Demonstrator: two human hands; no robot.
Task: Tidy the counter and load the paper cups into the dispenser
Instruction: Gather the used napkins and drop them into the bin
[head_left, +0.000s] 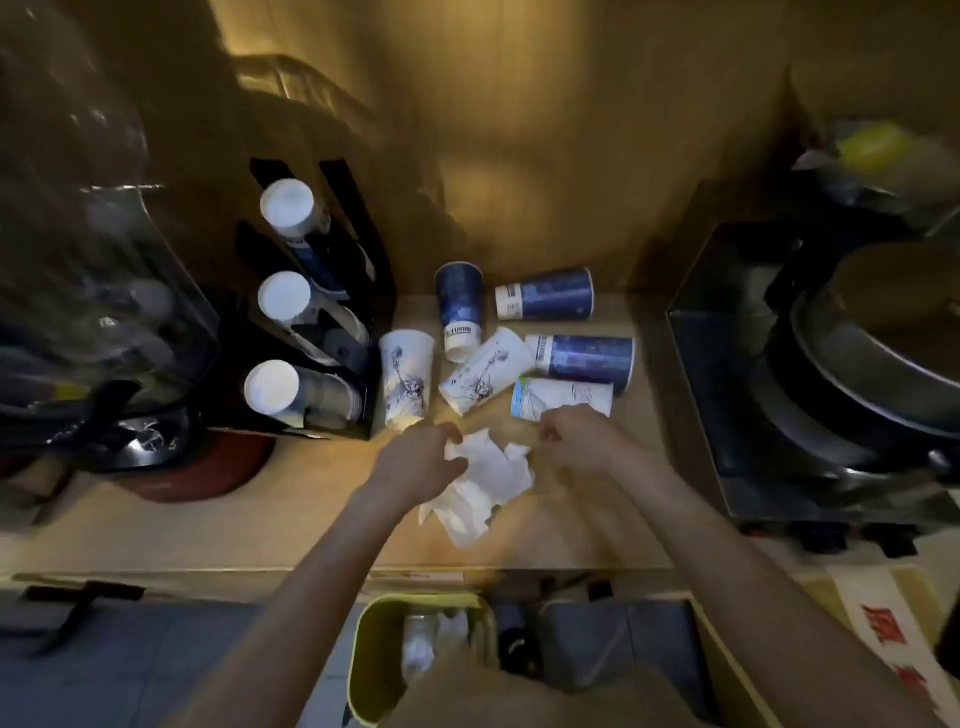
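Several paper cups lie tipped over on the wooden counter (260, 525): three blue ones (460, 306) (545, 293) (584, 356) and three white printed ones (408, 379) (485, 376) (563, 397). A black cup dispenser (358, 312) at the left holds three stacks of cups. Crumpled white tissue paper (485, 480) lies in front of the cups. My left hand (421, 460) pinches the tissue's left edge. My right hand (576, 439) hovers at the tissue's right side, fingers curled, just below the nearest white cup; its hold on the tissue cannot be made out.
A yellow-green waste bin (371, 660) with white scraps inside stands below the counter's front edge. A dark metal appliance with a pot (852, 364) fills the right. Clear containers (98, 312) and a red round base (208, 467) crowd the left.
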